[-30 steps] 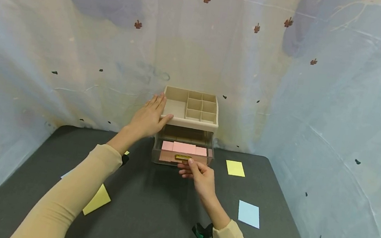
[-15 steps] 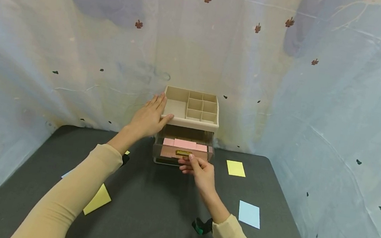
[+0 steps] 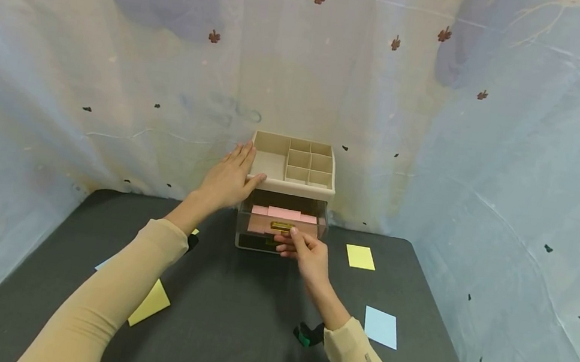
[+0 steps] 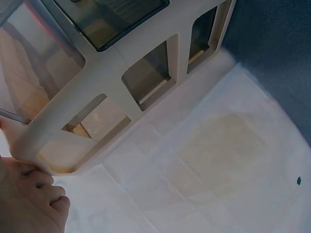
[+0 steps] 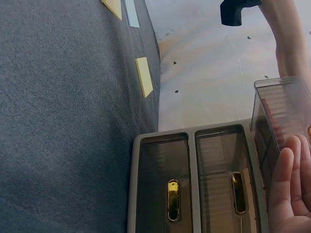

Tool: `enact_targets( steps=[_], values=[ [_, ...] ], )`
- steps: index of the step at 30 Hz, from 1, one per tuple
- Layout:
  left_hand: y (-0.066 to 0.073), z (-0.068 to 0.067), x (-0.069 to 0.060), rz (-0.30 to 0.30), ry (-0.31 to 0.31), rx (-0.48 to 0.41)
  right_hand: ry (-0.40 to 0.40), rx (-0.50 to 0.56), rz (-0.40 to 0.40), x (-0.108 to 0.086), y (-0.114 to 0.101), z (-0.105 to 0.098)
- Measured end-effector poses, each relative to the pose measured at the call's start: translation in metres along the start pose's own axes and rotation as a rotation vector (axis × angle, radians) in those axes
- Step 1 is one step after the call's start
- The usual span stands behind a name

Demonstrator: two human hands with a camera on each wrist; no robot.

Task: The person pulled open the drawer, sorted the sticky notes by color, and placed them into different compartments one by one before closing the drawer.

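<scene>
A beige desk organizer stands at the table's back edge, with an open compartment tray on top. My left hand rests along its upper left side, fingers straight and thumb over the front rim. The clear upper drawer sticks out partway and holds pink sticky notes. At its gold handle, my right hand touches the drawer front, thumb at the handle and fingers extended below it. In the right wrist view, those fingers look straight against the drawer; the thumb is out of sight there.
Yellow and blue sticky notes lie at right on the dark table. Another yellow note and part of a blue one lie by the left forearm. A patterned curtain hangs directly behind the organizer.
The upper drawer has slid inward, uncovering more of the lower drawer front. My right hand has moved forward with it. The left hand has stayed on the organizer.
</scene>
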State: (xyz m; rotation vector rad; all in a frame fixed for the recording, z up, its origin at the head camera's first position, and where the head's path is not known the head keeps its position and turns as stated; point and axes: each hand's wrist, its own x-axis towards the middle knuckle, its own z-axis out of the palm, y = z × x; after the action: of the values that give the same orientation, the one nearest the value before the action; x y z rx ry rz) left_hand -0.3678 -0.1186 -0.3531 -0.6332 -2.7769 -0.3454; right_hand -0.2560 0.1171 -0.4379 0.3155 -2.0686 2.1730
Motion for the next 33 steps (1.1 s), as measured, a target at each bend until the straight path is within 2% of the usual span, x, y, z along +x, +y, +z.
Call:
enact_targets(
  steps=[14,33],
  values=[
    [0.000,0.000,-0.001,-0.004,-0.007,-0.001,0.022,-0.036,0.000,0.014,0.002,0.002],
    [0.001,-0.001,-0.001,-0.012,-0.005,-0.014,0.049,-0.029,0.009,0.036,0.006,0.003]
  ],
)
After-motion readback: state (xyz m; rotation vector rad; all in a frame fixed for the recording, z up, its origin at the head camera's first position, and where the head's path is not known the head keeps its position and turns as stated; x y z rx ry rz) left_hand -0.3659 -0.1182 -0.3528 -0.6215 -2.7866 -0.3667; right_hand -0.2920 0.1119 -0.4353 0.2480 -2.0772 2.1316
